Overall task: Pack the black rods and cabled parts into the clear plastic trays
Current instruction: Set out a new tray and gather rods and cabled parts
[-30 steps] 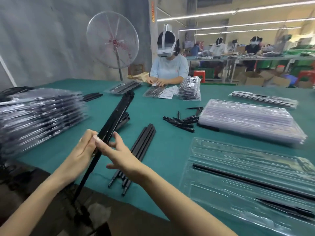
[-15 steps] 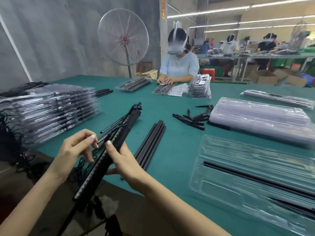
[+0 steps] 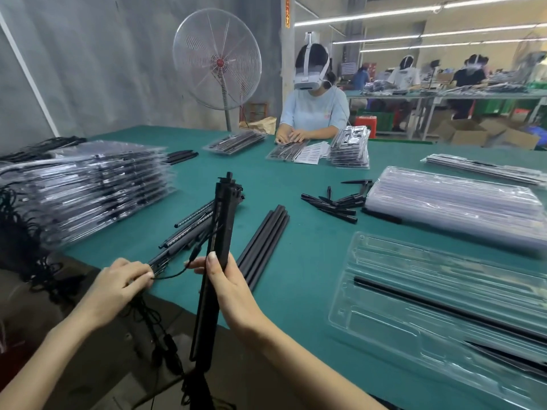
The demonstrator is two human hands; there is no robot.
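My right hand [image 3: 229, 287] grips a long black cabled rod [image 3: 220, 232], held nearly upright above the table's near edge. Its thin black cable [image 3: 174, 275] loops left to my left hand [image 3: 118, 287], which pinches the cable close to a heap of cabled rods [image 3: 189, 229]. A bundle of plain black rods [image 3: 263, 244] lies just right of the held rod. The open clear plastic tray [image 3: 414, 261] sits at the right with one black rod [image 3: 444, 309] in a slot and another black part [image 3: 509, 356] near its front.
A tall stack of filled trays [image 3: 88, 184] stands at the left. A stack of empty clear trays [image 3: 453, 208] lies at the right rear, short black pieces [image 3: 334, 202] beside it. A person [image 3: 313, 108] works across the green table [image 3: 296, 291]; a fan [image 3: 217, 59] stands behind.
The held rod has swung from a left-leaning tilt to nearly upright. My left hand has left the rod and now pinches its cable lower down by the heap.
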